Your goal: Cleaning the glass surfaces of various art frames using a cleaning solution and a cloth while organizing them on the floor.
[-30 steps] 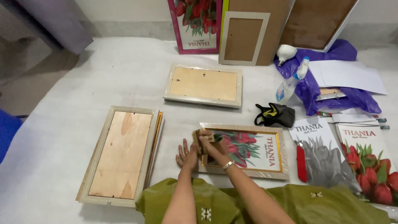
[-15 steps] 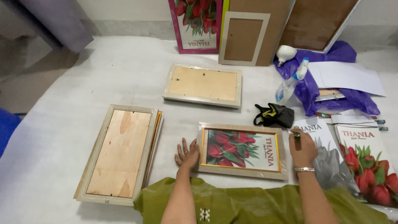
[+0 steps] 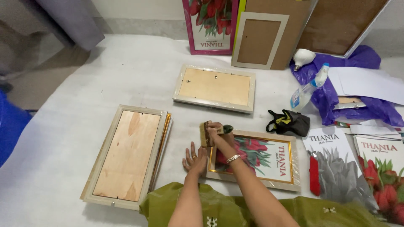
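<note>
1. Framed flower print point(image 3: 256, 159) is lying face up on the white floor covering point(image 3: 105, 75), just in front of the person's knees; its pale frame has a gilt inner edge.
2. Right hand point(image 3: 215, 129) is reaching over the frame's upper left corner, fingers clenched around a small wooden block-like tool point(image 3: 205, 134); what kind of tool it is, I cannot tell.
3. Left hand point(image 3: 194, 158) is resting flat on the covering, touching the frame's left edge, fingers released and spread, holding nothing.
4. Handling judgement: the frame is looking stiff and fairly light, though a glazed front would be fragile. Best taken by the two long outer rails, not by the picture face.
5. Around it: a larger frame lying face down point(image 3: 128, 155) to the left, another face-down frame point(image 3: 214, 87) beyond, a black pouch point(image 3: 289, 122) and a spray bottle point(image 3: 307, 89) to the right, loose flower prints point(image 3: 336, 168) beside.
</note>
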